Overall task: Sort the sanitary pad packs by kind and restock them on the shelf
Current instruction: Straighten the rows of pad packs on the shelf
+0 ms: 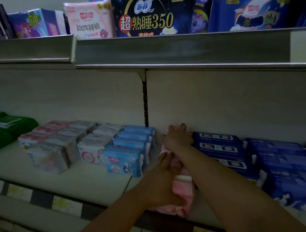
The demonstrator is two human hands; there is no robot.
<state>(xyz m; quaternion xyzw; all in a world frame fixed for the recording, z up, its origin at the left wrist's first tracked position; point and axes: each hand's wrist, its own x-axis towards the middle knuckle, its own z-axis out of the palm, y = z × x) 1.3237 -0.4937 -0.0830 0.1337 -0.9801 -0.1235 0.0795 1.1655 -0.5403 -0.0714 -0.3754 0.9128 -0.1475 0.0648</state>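
Note:
A row of pink pad packs runs front to back on the middle shelf, between light-blue packs and dark-blue packs. My left hand presses against the left side of the front pink packs, fingers wrapped on them. My right hand reaches deep and lies flat on the rearmost pink pack by the back panel. My forearms hide most of the pink row.
White and pink-white packs and green packs lie further left. More dark-blue packs fill the right. The upper shelf overhangs, carrying large upright packs. A lower shelf edge shows below.

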